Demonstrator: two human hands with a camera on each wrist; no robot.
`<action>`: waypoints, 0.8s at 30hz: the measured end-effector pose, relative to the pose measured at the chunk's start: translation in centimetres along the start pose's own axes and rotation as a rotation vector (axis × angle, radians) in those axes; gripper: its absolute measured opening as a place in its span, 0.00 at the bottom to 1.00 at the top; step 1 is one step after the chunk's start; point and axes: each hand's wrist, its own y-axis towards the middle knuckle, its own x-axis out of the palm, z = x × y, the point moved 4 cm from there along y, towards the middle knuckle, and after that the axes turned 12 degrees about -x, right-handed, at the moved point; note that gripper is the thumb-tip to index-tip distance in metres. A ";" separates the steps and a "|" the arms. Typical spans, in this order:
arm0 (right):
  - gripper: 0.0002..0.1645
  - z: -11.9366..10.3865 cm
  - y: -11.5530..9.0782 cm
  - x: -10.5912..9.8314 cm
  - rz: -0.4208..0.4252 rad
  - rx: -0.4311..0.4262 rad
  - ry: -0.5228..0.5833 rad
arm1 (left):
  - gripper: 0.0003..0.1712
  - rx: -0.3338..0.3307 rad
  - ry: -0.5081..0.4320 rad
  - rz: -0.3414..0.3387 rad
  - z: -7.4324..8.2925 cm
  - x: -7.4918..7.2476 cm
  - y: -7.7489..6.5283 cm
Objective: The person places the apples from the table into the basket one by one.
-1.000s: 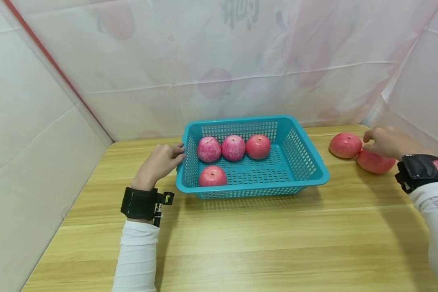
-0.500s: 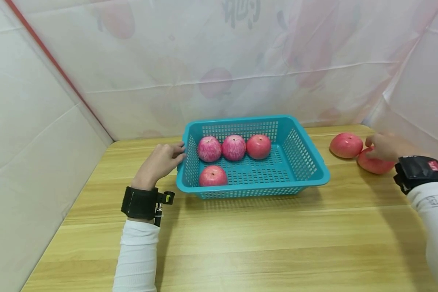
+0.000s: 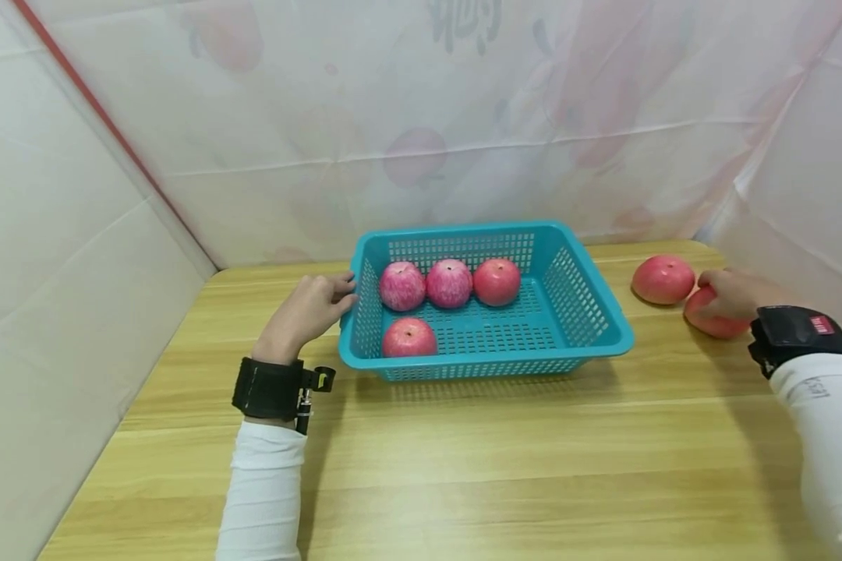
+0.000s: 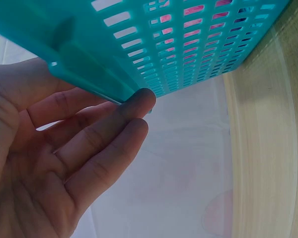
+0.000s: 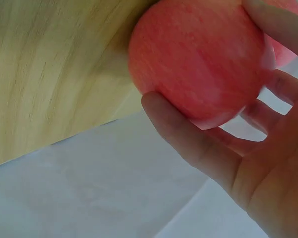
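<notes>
My left hand (image 3: pixel 307 315) is at the left end of a turquoise plastic basket (image 3: pixel 463 364); its fingers and thumb hold the rim, and the left wrist view shows the fingertips (image 4: pixel 141 100) right at the basket's edge. At the far right my right hand (image 3: pixel 740 293) grips a pinkish-red apple (image 5: pixel 201 64), fingers and thumb spread round its sides. The hand covers part of this apple in the head view. Just left of it sits another red apple (image 3: pixel 663 280) on the table.
Inside the basket, two streaked apples (image 3: pixel 402 286) and a red apple (image 3: pixel 497 282) line the back, with one more apple (image 3: pixel 410 338) at front left. The wooden table (image 3: pixel 505 460) is bounded by a printed white sheet (image 3: pixel 267 156) behind and white sheets at the sides.
My right hand has lowered onto the right-hand apple and closed its fingers round it, and that apple has shifted slightly. The left hand and basket have stayed in place.
</notes>
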 end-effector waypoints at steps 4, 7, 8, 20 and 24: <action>0.35 -0.1 0.0 0.2 -0.026 0.018 0.011 | 0.18 -0.001 0.001 -0.005 0.0 0.0 0.0; 0.35 -0.1 -0.1 0.6 -0.047 0.045 0.028 | 0.18 -0.006 -0.002 -0.009 0.1 0.0 0.0; 0.36 -0.2 -0.1 0.8 -0.055 0.057 0.039 | 0.18 -0.008 0.000 -0.007 0.1 0.0 -0.1; 0.41 -0.2 -0.5 1.2 -0.074 0.108 0.096 | 0.19 -0.016 0.005 -0.013 0.1 -0.1 -0.1; 0.41 -0.3 -0.7 0.9 -0.067 0.096 0.066 | 0.18 -0.011 0.002 -0.008 0.1 -0.1 -0.1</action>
